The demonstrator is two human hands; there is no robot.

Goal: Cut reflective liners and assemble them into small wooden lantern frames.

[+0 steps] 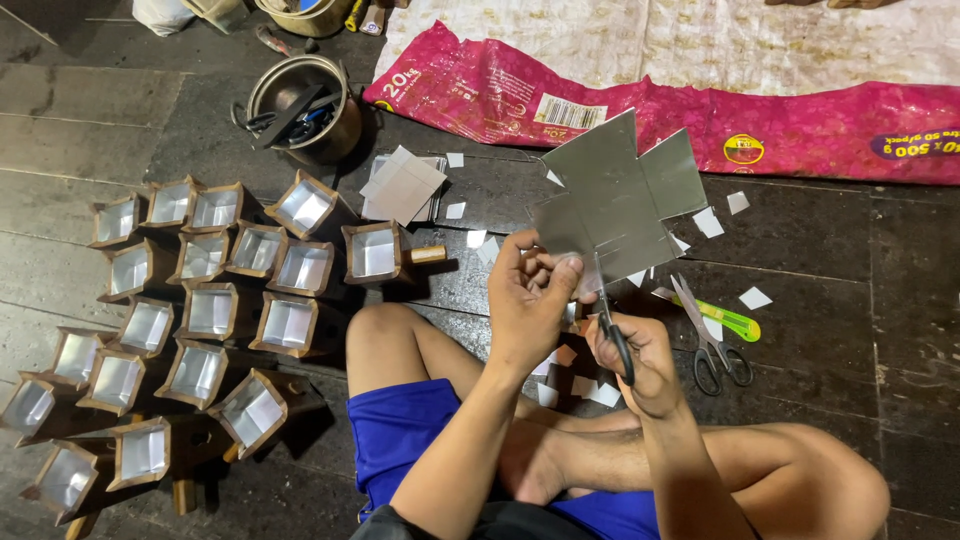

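While left hand [530, 290] holds silver sheet [615, 205], scissors [612, 325] point up.

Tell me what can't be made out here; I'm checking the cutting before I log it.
- Head view: scissors blade tips, hidden behind the cross-shaped silver sheet.
- Right hand grip: fingers curl around the handles, loops hidden.
- Metal pot contents: dark, tangled, too small.
- Left hand covers the sheet's lower corner.
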